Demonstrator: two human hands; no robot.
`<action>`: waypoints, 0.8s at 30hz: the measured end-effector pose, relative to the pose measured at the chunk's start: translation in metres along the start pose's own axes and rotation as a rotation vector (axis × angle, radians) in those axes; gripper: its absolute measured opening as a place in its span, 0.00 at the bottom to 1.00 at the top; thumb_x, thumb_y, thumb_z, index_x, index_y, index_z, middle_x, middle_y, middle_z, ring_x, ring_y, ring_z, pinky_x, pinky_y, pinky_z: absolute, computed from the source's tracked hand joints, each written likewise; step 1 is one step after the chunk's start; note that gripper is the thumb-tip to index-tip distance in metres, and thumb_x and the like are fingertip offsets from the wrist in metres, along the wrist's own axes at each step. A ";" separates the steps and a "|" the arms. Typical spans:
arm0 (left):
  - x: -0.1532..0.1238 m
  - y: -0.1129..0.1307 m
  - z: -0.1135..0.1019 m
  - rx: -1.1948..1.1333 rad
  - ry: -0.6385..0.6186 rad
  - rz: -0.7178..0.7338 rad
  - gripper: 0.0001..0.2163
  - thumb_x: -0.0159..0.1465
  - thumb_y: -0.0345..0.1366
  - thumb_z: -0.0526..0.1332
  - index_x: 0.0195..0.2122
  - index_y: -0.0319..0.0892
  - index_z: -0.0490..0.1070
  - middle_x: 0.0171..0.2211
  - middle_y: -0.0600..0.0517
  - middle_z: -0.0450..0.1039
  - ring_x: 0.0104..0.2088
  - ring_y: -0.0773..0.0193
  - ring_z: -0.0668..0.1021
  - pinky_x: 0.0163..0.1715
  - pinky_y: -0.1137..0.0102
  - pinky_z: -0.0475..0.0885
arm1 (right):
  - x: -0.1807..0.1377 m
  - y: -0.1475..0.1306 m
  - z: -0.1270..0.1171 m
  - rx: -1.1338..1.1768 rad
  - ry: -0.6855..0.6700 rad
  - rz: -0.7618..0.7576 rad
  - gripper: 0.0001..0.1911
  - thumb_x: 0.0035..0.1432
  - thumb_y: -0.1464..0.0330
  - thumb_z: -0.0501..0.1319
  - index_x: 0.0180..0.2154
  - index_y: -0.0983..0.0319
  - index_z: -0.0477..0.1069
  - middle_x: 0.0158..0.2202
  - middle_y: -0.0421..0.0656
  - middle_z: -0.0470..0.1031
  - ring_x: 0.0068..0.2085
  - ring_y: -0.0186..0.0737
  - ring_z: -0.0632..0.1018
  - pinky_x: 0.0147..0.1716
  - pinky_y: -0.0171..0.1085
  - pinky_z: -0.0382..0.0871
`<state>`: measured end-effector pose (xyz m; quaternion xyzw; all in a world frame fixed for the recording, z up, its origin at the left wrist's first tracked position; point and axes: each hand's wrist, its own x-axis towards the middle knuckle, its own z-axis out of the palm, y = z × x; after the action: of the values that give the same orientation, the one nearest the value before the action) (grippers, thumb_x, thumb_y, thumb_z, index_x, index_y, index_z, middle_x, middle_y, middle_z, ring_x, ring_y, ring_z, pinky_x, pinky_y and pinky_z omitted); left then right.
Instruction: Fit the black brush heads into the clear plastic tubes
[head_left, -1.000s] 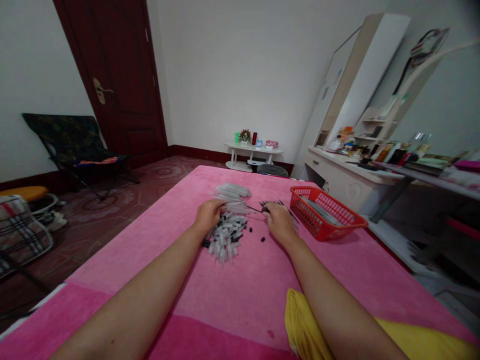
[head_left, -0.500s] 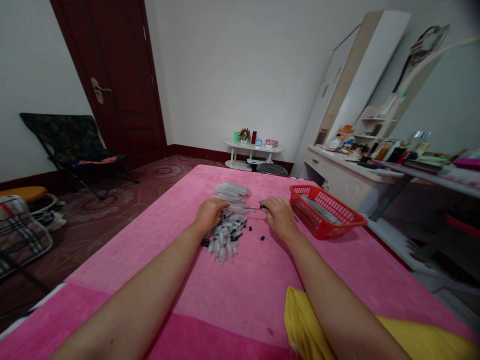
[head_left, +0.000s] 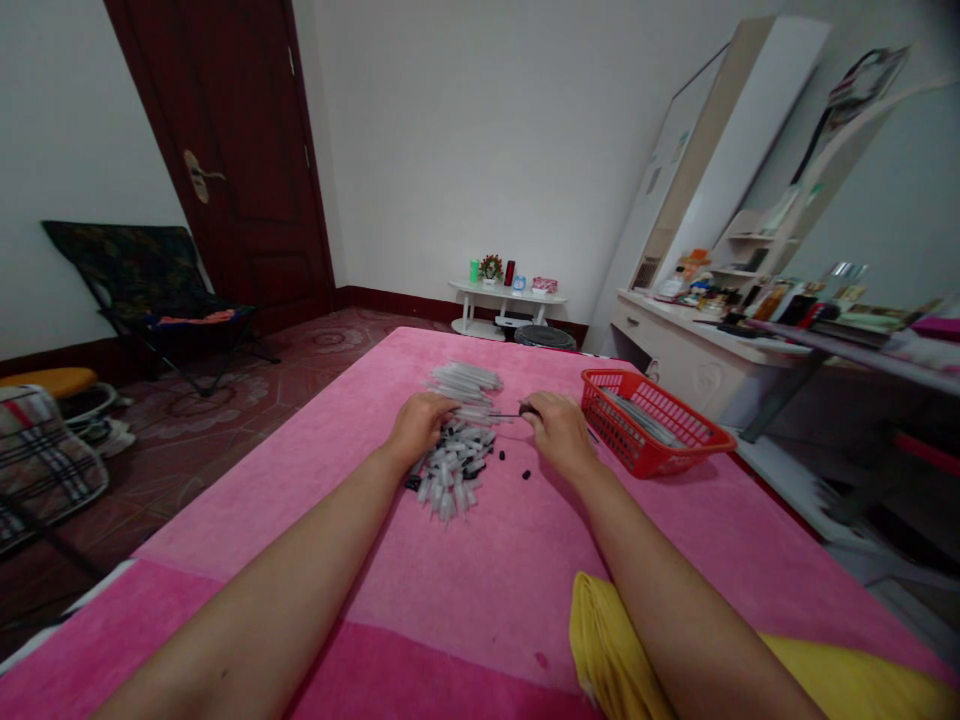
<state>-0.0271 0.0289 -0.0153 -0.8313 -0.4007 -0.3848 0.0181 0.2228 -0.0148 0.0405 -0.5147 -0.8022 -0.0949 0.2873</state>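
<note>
Both my arms reach out over a pink cloth. My left hand is closed on a clear plastic tube at the top of a heap of small clear caps and black bits. My right hand is closed in a pinch on a thin dark rod that points left toward the tube. A bundle of clear tubes lies just beyond the hands. Two loose black bits lie between the hands.
A red plastic basket with finished pieces stands right of my right hand. A yellow cloth lies at the near right. Beyond the cloth are a folding chair, a dark door, a small white table and a cluttered dresser.
My right hand lifted from the cloth near the dark rods and moved up and left, bringing a thin rod to the tube in my left hand. The left hand barely moved.
</note>
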 end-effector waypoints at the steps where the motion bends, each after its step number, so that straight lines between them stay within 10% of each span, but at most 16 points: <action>1: 0.000 0.000 0.000 -0.005 0.004 -0.004 0.15 0.56 0.26 0.55 0.42 0.41 0.76 0.37 0.46 0.78 0.38 0.59 0.77 0.42 0.66 0.69 | 0.000 0.001 0.000 0.004 -0.005 0.002 0.05 0.57 0.72 0.57 0.35 0.61 0.72 0.35 0.44 0.75 0.40 0.40 0.72 0.41 0.36 0.56; 24: -0.001 -0.002 0.006 -0.053 0.008 -0.050 0.16 0.57 0.26 0.55 0.44 0.43 0.75 0.40 0.47 0.77 0.41 0.60 0.77 0.43 0.67 0.70 | 0.002 -0.008 -0.003 -0.048 -0.062 0.113 0.05 0.55 0.71 0.58 0.33 0.60 0.73 0.34 0.44 0.77 0.37 0.40 0.75 0.36 0.35 0.58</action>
<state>-0.0255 0.0319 -0.0208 -0.8196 -0.4109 -0.3991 -0.0117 0.2160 -0.0184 0.0454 -0.5685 -0.7779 -0.0818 0.2548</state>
